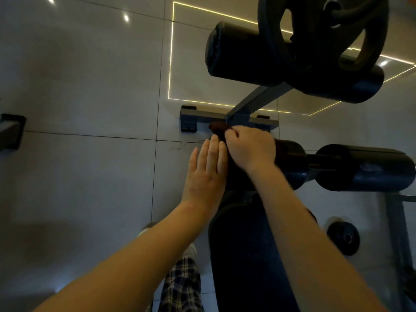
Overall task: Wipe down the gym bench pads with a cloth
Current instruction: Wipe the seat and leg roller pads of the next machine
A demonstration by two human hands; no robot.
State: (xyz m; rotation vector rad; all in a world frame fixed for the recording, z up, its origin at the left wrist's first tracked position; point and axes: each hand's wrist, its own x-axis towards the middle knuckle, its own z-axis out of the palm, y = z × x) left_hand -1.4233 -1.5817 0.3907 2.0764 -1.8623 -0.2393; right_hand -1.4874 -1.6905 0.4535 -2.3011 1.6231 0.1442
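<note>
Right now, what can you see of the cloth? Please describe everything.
The cloth looks dark reddish-brown and soft, bunched into a wad. Only one end shows, sticking out beyond the right hand, whose curled fingers grip it; the rest is hidden. It sits at the left end of the nearer black roller pad. The left hand lies flat beside it; contact cannot be told.
</note>
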